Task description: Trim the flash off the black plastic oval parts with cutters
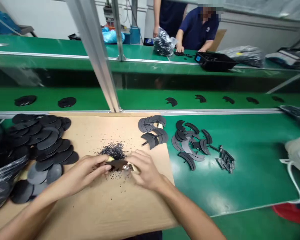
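My left hand (91,170) pinches one end of a dark curved plastic piece (117,164) above the cardboard sheet (110,210). In my right hand (146,170) is a small tool with a shiny metal head (126,167), its tip against the piece's other end. The rest of the tool is hidden in the fingers, so its exact kind cannot be made out. Just behind both hands lies a heap of tiny black scraps (113,150). Some of these bits are scattered around the piece.
Many black discs (46,140) are piled at left beside a plastic bag (5,180). Curved black pieces lie in groups (152,124) on the cardboard and loose (187,143) on the green table (252,140), near small black parts (226,160). A metal post (97,50) rises ahead; two people work beyond.
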Tool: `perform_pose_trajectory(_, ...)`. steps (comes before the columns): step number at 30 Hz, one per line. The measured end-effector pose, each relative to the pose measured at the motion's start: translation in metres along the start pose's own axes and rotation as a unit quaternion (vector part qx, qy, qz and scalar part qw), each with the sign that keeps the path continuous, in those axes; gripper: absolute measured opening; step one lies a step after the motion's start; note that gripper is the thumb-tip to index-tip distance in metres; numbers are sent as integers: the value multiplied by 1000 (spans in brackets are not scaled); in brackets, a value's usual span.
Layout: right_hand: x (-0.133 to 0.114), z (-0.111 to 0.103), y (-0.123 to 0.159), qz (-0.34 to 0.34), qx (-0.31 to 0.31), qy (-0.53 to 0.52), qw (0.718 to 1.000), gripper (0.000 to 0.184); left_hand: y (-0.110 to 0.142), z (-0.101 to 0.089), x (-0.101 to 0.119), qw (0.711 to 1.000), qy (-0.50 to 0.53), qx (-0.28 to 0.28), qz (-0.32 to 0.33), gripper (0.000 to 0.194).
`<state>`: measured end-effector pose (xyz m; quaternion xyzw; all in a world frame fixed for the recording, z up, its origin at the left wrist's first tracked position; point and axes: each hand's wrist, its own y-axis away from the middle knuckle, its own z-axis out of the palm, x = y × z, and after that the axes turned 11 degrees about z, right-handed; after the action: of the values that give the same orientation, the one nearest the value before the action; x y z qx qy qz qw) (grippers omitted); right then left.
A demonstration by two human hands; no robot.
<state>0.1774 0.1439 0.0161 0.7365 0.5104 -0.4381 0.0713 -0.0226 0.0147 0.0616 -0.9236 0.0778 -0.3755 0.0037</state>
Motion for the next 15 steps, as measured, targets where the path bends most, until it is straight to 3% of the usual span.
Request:
perform_pose_trajectory(4, -7, -2, -11, 91, 27, -55, 994, 10, 19, -7, -5, 997, 59, -46, -10, 20)
perform_pose_trajectory(6, -8, -3, -17, 125, 31, -70, 989, 14, 30, -24, -12, 998, 8, -52, -18, 24)
perform_pose_trajectory(8, -8, -3, -23, 146, 32, -79, 986, 15, 40, -46, -24, 993, -105, -41, -46, 34)
perform_pose_trajectory(12, -8, -3, -26, 162, 38, -81, 983, 24, 49, -80, -53, 920, -367, 7, -135, 17)
perform_pose_trajectory(15, -10, -4, -25, 177, 47, -79, 980, 29, 46, -82, -68, 878, -448, -11, -169, 20)
